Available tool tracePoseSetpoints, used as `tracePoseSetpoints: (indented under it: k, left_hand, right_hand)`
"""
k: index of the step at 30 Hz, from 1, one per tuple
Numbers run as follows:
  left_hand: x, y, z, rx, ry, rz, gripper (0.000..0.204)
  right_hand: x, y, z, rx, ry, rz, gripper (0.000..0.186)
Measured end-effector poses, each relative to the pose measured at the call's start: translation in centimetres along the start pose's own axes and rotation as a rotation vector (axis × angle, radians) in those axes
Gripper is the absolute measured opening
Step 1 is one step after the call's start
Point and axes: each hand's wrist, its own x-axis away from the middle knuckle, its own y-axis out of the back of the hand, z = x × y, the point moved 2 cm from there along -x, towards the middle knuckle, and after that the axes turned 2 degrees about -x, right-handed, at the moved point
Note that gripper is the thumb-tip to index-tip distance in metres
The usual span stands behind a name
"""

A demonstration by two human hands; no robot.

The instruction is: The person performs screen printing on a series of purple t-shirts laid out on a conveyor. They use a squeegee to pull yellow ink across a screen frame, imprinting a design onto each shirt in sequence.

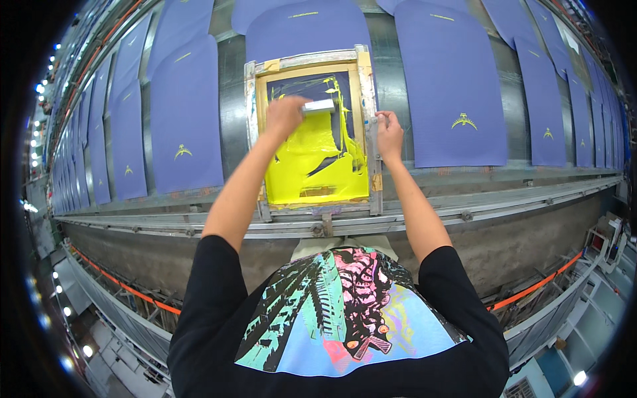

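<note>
Head camera, left of a pair: wide fisheye, facing down. Wearer's black T-shirt (pixel 398 358) nearest, below; screen-printing frame (pixel 251 106) beyond, above centre; printing table (pixel 232 93) curving sideways.

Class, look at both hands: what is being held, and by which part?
The left hand holds the scraper by its left end. The right hand is at the frame's right side; whether it grips cannot be told.

Bright centre, glaring white lamps (pixel 580 378) near dark, strongly bent edges.
</note>
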Motion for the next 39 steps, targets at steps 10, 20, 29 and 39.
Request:
tracePoseSetpoints:
  k: [10,20,29,39]
  left_hand:
    - [0.7,-1.9,-1.4,-0.161,-0.061,-0.027,0.030]
    - [19.4,-3.6,-2.1,-0.064,-0.153,-0.072,0.035]
    - [26.7,-1.6,-2.7,0.079,-0.125,-0.087,0.048]
    - [25.5,2.0,0.8,0.063,-0.037,0.023,0.030]
  right_hand:
    - [0.3,0.9,0.8,-0.020,0.013,0.010,0.022]
    - [2.9,-2.2,-2.9,-0.055,0.024,0.054,0.022]
    - [5.3,-0.7,2.1,0.043,-0.007,-0.015,0.021]
    - [8.8,-5.0,4.5,-0.155,0.139,-0.042,0.023]
